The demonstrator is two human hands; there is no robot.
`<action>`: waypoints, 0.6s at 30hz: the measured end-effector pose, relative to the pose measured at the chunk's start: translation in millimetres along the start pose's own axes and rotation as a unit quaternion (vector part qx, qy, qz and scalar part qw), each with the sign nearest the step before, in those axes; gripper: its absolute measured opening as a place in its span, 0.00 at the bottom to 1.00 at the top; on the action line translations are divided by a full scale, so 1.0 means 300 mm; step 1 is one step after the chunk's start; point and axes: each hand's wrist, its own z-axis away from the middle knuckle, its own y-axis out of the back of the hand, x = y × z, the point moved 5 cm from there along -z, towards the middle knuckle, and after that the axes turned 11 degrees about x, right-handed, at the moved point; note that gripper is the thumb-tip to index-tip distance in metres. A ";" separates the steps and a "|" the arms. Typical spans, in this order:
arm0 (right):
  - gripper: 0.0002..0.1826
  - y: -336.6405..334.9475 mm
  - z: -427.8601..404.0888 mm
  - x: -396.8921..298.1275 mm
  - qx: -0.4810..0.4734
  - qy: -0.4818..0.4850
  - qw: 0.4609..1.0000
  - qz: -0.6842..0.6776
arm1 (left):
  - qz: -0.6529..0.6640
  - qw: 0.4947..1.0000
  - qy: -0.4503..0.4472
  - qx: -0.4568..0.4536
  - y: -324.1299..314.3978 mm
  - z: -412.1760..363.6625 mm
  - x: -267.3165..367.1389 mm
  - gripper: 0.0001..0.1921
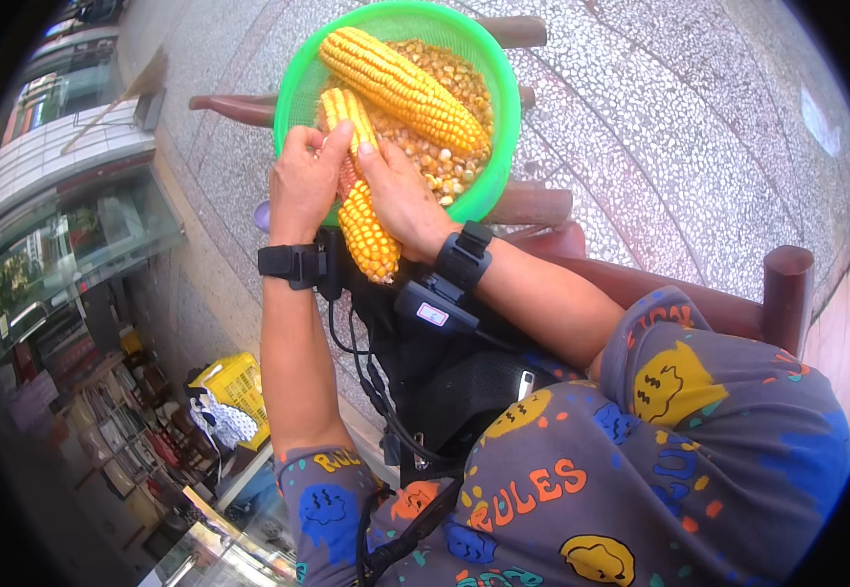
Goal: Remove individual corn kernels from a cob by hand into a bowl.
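Observation:
Both hands grip one yellow corn cob, partly stripped so that a reddish bare strip shows near its middle. My left hand holds its left side, the thumb pressed near the bare part. My right hand closes on the other side, its thumb close to my left thumb. The cob's tip points down towards my lap, and its upper end lies over a green plastic mesh basket. A full corn cob rests in the basket on loose corn kernels.
Reddish-brown wooden rails stick out beneath the basket. A wooden post stands at the right. At the lower left is a yellow plastic crate with spotted cloth. A broom leans at the upper left. Cables run from both wrist devices.

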 end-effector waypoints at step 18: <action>0.26 -0.015 -0.001 0.016 -0.015 -0.012 1.000 -0.017 | 0.105 0.993 0.046 -0.037 -0.010 -0.022 -0.060 0.20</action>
